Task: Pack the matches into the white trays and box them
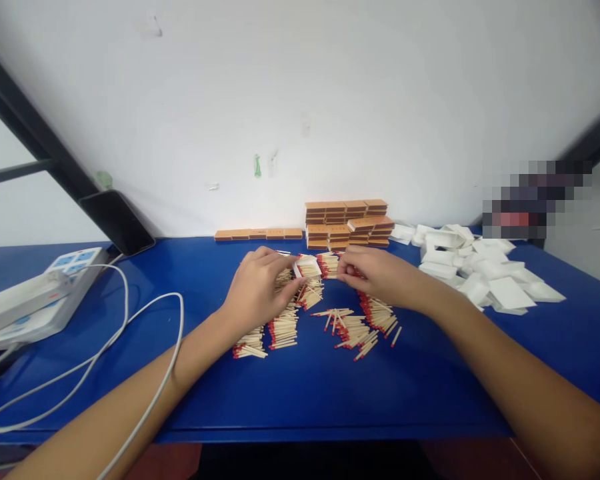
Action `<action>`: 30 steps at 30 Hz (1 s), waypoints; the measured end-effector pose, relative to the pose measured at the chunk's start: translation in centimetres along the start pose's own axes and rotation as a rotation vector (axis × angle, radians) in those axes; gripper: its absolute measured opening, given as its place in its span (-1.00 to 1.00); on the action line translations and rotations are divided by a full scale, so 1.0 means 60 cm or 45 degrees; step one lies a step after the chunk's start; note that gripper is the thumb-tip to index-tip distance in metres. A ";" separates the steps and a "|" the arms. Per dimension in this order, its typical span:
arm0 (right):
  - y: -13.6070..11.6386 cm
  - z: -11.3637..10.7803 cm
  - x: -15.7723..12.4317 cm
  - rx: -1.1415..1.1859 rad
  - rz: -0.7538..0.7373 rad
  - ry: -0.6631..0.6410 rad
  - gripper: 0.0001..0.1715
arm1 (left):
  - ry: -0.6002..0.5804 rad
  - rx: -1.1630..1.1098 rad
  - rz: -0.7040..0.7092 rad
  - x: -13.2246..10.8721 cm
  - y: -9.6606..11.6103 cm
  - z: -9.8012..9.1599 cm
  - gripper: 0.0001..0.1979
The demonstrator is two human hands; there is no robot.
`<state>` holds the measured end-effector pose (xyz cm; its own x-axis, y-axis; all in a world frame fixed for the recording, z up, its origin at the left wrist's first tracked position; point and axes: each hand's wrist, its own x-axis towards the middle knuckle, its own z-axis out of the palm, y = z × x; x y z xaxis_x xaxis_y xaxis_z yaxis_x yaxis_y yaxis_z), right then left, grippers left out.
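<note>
My left hand (263,283) grips a small white matchbox tray (308,268) by its left side, between thumb and fingers. Some matches show in or just behind the tray's opening; I cannot tell which. To the right, my right hand (370,272) is closed with its fingertips pressed together over the matches, and whatever it may pinch is hidden. Red-tipped matches (283,327) lie in rows beneath and around both hands. A looser heap of matches (353,330) sits nearer to me, between the hands.
Orange matchbox sleeves (347,227) are stacked against the wall, with a low row of sleeves (259,235) to their left. White trays (473,267) pile up at the right. A power strip (45,293), a white cable (125,330) and a phone (117,221) occupy the left of the blue table (340,400).
</note>
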<state>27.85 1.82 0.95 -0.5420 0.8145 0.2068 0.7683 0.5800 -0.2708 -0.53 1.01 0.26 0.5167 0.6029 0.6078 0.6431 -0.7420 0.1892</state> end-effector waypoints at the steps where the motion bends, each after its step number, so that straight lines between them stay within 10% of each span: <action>1: -0.006 -0.004 0.000 0.023 -0.008 0.039 -0.86 | 0.002 -0.002 0.004 0.000 0.000 0.001 -0.68; 20: -0.045 -0.007 -0.002 0.119 -0.070 0.251 -0.83 | 0.032 -0.044 0.114 0.000 0.012 0.005 -0.68; 30: -0.002 0.013 0.013 -0.109 0.067 -0.081 -0.78 | 0.026 -0.006 0.002 0.000 0.004 0.001 -0.66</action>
<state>27.05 2.38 0.38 -0.5189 0.8444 0.1334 0.8208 0.5357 -0.1981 -0.37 0.84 0.27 0.5059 0.5958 0.6238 0.6395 -0.7443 0.1922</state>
